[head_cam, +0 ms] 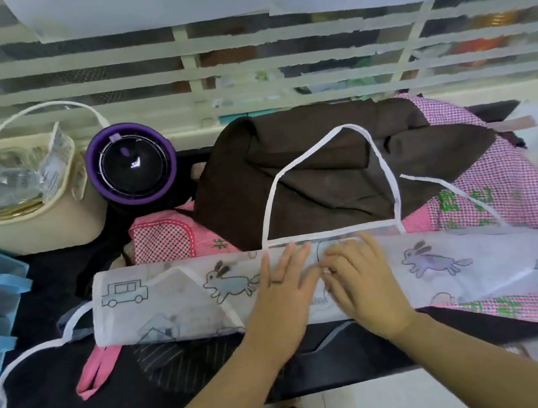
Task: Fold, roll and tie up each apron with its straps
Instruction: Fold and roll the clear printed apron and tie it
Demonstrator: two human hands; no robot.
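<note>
Left hand (283, 288) lies flat with straight fingers; right hand (363, 280) has bent fingers, a pinch impossible to tell. Both press the middle of the folded white rabbit-and-car printed apron (170, 297), long axis nine to three o'clock. Its white neck-strap loop (381, 160) lies at twelve.

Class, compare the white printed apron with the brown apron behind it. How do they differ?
The white apron is folded into a long band; the brown apron lies crumpled in a heap. The white apron carries rabbit and car drawings; the brown apron is plain. Both are cloth.
</note>
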